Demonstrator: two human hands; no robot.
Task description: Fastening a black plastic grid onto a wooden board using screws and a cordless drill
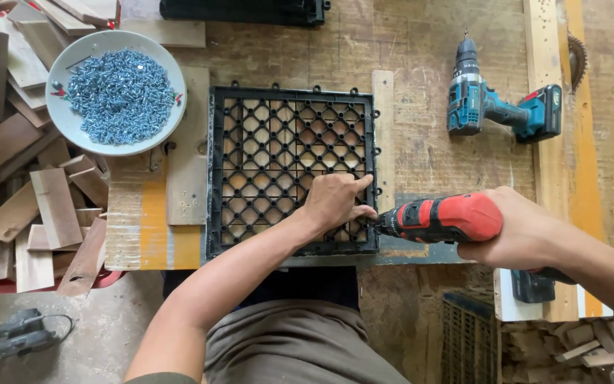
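Right hand [509,235] grips a red-and-black cordless driver [440,219], tip beside left hand's [335,203] pinching fingers on the black plastic lattice tile [271,142]'s near-right corner; remaining screw points can't be judged.

The right hand [516,231] grips a red drill [442,219] against the black grid tile [293,171]; the left hand [335,203] steadies its tip. A bowl of screws [115,92] sits far left.

Our two hands meet low and right of centre

Our left hand [333,203] comes up on a bare forearm from the lower left, palm down, forefinger stretched right, thumb and fingertips pinched together. Our right hand [509,231] enters from the right edge, arm bare, fingers wrapped tight in a closed grip, knuckles toward the left hand.
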